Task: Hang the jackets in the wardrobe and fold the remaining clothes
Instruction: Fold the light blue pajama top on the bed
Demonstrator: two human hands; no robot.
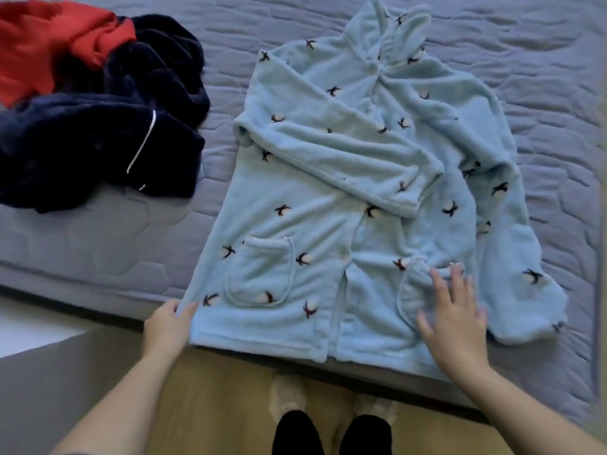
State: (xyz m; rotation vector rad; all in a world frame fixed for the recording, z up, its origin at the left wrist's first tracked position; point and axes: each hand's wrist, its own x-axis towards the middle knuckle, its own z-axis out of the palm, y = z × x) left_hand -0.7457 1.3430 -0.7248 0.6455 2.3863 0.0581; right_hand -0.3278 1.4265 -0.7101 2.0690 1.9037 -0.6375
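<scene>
Blue robe (315, 224) on bed (558, 77): sleeve (345, 159) folded in; I judge fold begun. Left grip (167, 328) pinches hem (256, 336); right grip (455, 311) splayed flat on robe. Navy garment (98, 142), red garment (39, 44) unfolded.

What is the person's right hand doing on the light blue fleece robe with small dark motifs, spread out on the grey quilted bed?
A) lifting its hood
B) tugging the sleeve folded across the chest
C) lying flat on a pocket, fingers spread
C: the right hand lies open with fingers spread on a lower pocket of the light blue fleece robe, far from hood and sleeve, while the left hand pinches the hem corner.
</scene>
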